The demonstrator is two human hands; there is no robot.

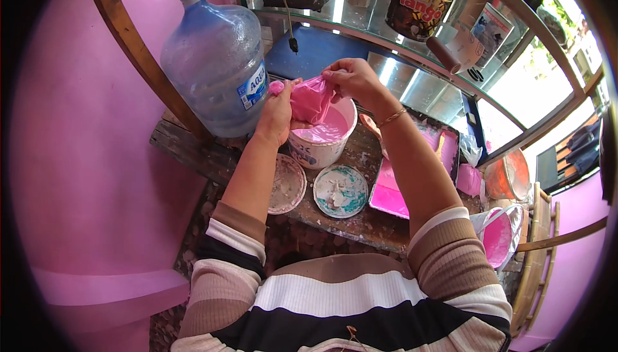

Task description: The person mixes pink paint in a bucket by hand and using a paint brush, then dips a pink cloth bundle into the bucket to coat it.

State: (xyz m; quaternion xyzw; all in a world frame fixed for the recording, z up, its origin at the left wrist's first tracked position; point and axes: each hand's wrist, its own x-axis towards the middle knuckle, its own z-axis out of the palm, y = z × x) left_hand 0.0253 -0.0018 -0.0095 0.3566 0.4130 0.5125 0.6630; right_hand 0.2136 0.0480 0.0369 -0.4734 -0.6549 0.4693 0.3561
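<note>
Above one white bucket of pink paint, your left hand and right hand both pinch one pink bag; two lids lie nearby, possibly paint-crusted.

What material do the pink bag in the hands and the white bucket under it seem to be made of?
Pink bag: thin soft plastic film, judging by its glossy crumpled folds. White bucket: probably rigid plastic, smooth with a thin rim, holding pink liquid. Both hands, left and right, pinch the bag.

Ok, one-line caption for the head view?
Both hands, left and right, hold a pink bag over a white tub of pink paint, beside a water jug.
</note>
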